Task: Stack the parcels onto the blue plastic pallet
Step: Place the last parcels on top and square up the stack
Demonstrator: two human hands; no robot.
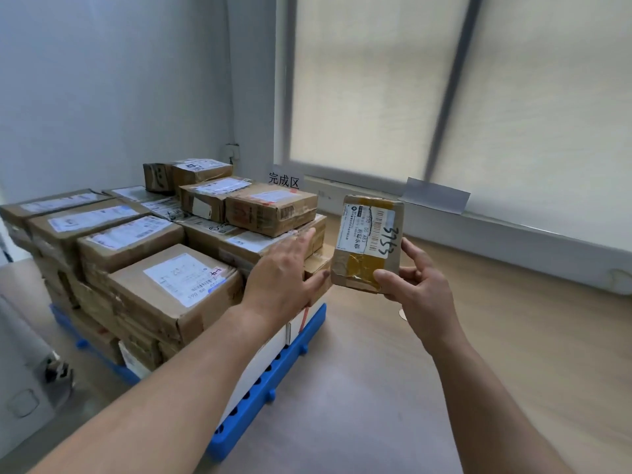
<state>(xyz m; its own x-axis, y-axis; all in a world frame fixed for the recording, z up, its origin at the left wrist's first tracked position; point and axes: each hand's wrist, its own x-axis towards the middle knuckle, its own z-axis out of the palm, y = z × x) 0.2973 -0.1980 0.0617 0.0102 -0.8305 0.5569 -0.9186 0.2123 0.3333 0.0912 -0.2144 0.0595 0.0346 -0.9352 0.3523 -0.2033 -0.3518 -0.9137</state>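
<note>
Gripping a small parcel [367,241] at its lower right corner, the right hand [415,285] holds it upright in the air with the label facing the camera. The thumb lies across the front of the yellow tape, and the other fingers curl around the right edge and behind it. A number is handwritten in black marker down the label. The right forearm reaches in from the lower right, with the wrist bent slightly upward.

The left hand [284,278] is stretched forward with straight fingers and holds nothing. Its fingertips point towards the stacked parcels [164,268], and its thumb is spread out towards the small parcel. Whether it touches the boxes cannot be told.

The small parcel hangs just beside the right side of the stack, not on it. Brown cardboard boxes lie in several layers on the blue plastic pallet [273,381], which stands on the floor [513,336]. Behind the stack, a paper sign [284,181] is stuck below the window blind [513,97].
</note>
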